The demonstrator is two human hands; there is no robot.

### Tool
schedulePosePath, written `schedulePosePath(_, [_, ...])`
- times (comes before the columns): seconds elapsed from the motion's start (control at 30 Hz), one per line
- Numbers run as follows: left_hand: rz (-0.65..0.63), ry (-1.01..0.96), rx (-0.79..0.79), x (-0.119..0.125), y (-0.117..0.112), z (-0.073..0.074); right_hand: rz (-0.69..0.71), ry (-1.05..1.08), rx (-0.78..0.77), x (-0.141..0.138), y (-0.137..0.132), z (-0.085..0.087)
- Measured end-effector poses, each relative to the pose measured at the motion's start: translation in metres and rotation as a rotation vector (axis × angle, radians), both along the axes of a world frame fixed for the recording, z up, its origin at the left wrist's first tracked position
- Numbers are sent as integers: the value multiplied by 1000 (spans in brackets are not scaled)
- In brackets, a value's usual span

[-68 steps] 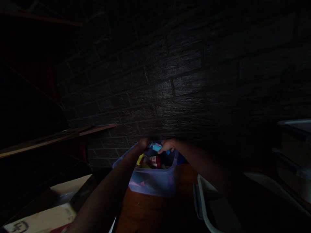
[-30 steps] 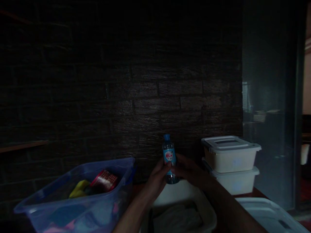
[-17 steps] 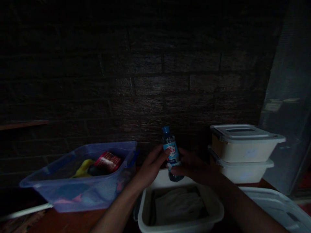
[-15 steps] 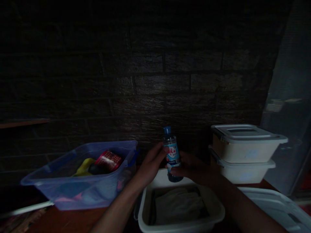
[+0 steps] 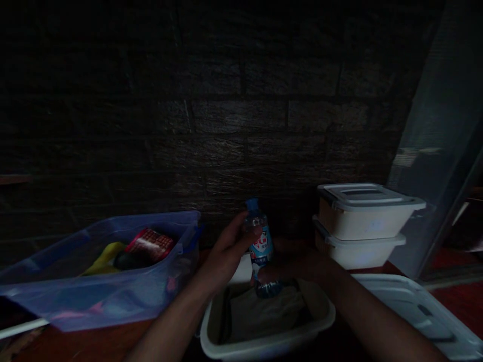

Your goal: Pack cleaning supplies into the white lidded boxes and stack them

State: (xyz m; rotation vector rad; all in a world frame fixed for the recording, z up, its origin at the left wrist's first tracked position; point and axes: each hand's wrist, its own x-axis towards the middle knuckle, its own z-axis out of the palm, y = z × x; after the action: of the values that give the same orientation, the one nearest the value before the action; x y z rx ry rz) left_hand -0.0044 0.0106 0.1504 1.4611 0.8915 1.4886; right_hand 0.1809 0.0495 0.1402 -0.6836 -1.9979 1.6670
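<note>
A clear bottle (image 5: 260, 250) with a blue cap and a blue, red and white label is held nearly upright, tilted a little. My left hand (image 5: 231, 247) grips its upper part from the left, thumb across the label. From the right, my right hand (image 5: 292, 261) is closed around the lower part; dimness hides some of its fingers. Below the bottle stands a white plastic box (image 5: 267, 347) without its lid, with folded grey cloth (image 5: 264, 314) inside.
To the left, a translucent blue bin (image 5: 124, 299) holds a red patterned package (image 5: 151, 245), a yellow item (image 5: 105, 257) and a dark item. Two lidded white boxes (image 5: 364, 221) are stacked at right. A loose lid (image 5: 411, 306) lies before them. A dark brick wall (image 5: 234, 120) stands behind.
The view has turned slightly to the right, so the bins and boxes appear shifted left. Both hands keep hold of the bottle, which is now a little lower over the white box.
</note>
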Motion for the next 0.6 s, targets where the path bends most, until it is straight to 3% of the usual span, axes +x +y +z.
schedulePosePath(0.23, [-15, -64, -66, 1, 4, -8, -10, -45, -10, 2, -2, 6])
schedulePosePath(0.43, [-119, -322, -110, 3, 0, 3, 188, 72, -114, 3, 11, -2])
schedulePosePath(0.53, [-179, -394, -104, 2, 3, 4, 161, 87, -104, 0, 14, -7])
schedulePosePath(0.6, [-142, -393, -107, 0, 6, 2, 107, 49, -35, -3, 14, -9])
